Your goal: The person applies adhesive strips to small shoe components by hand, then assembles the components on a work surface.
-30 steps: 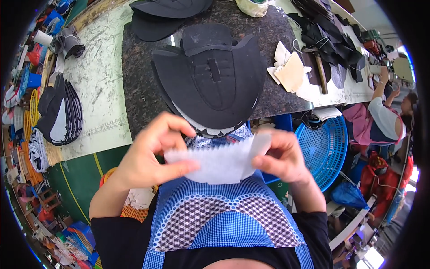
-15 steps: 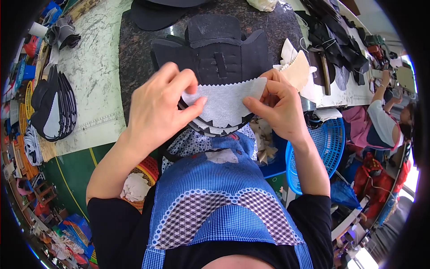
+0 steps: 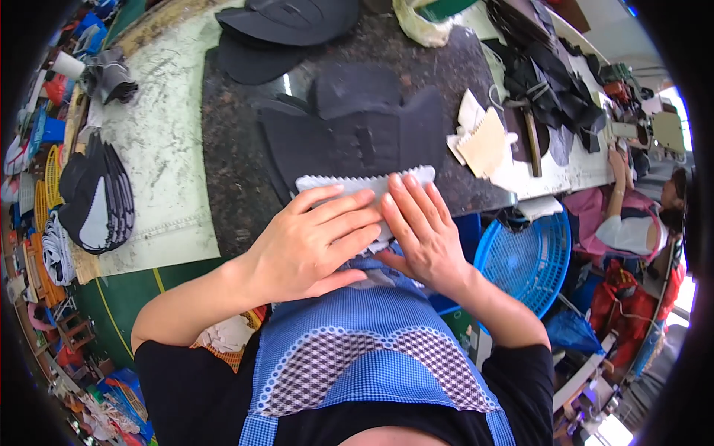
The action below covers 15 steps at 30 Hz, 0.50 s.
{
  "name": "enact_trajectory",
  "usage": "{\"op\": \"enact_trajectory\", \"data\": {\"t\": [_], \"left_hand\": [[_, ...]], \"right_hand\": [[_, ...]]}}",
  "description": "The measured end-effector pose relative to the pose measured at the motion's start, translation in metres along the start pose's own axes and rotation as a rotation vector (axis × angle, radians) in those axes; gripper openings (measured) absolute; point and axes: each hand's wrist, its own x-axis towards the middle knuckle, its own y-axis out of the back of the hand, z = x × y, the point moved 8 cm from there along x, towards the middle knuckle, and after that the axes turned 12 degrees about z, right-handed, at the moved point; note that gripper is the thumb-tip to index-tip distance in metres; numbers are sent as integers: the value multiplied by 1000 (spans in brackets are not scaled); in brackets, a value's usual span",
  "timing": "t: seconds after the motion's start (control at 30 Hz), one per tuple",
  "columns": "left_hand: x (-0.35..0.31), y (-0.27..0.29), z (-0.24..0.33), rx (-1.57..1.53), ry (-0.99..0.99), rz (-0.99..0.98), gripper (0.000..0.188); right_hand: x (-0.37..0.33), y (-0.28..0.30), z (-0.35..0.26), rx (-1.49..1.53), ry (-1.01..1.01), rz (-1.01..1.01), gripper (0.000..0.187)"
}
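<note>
A light grey piece with a zigzag edge (image 3: pixel 327 181) lies along the near end of a black shoe upper (image 3: pixel 416 137), which is spread out on the dark stone slab. My left hand (image 3: pixel 316 241) rests flat over the grey piece, fingers stretched out towards the right. Beside it my right hand (image 3: pixel 422 236) presses flat on the same piece, fingers pointing away from me. The fingertips of both hands nearly meet at the middle. Most of the grey piece and the near end of the upper are hidden under my hands.
More black pieces (image 3: pixel 297 30) lie at the slab's far edge. Cream zigzag-edged pieces (image 3: pixel 485 145) sit to the right. Stacked black-and-grey pieces (image 3: pixel 97 193) stand on the left of the table. A blue basket (image 3: pixel 532 256) is right of me; another person (image 3: pixel 625 223) works beyond it.
Both hands have let go of the grey piece's ends and now lie flat on it, closer together. The upper appears slightly lower in contrast, and the slab shows farther down the view.
</note>
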Motion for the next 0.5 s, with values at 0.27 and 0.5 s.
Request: {"op": "enact_trajectory", "data": {"t": [0.27, 0.5], "left_hand": [[50, 8, -23, -185, 15, -79, 29], [35, -1, -2, -26, -8, 214, 37]], "right_hand": [[30, 63, 42, 693, -338, 183, 82], [46, 64, 36, 420, 111, 175, 31]]}}
